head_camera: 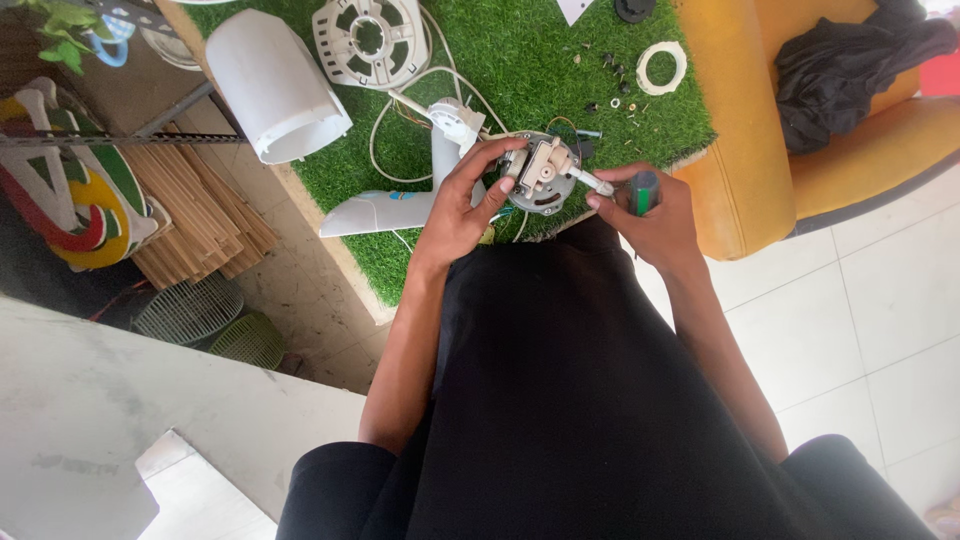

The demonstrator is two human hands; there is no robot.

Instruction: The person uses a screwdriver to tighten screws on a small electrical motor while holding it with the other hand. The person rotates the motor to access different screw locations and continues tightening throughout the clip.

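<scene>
Looking down from our own head, we see our two bare hands working at the near edge of a table covered in green artificial grass (pixel 520 60). Our left hand (pixel 462 205) wraps around a small round grey fan motor (pixel 541 176), fingers curled over its top and side, holding it just above the grass edge. Our right hand (pixel 648 205) is closed around a screwdriver (pixel 628 190) with a green and black handle, its tip touching the motor's right side. Behind the motor lie a white fan neck piece (pixel 440 160), a white round grille housing (pixel 370 40), a white curved cover (pixel 272 85), a white ring (pixel 662 66) and scattered dark screws (pixel 612 80). An orange chair (pixel 770 150) stands just right of the table.
</scene>
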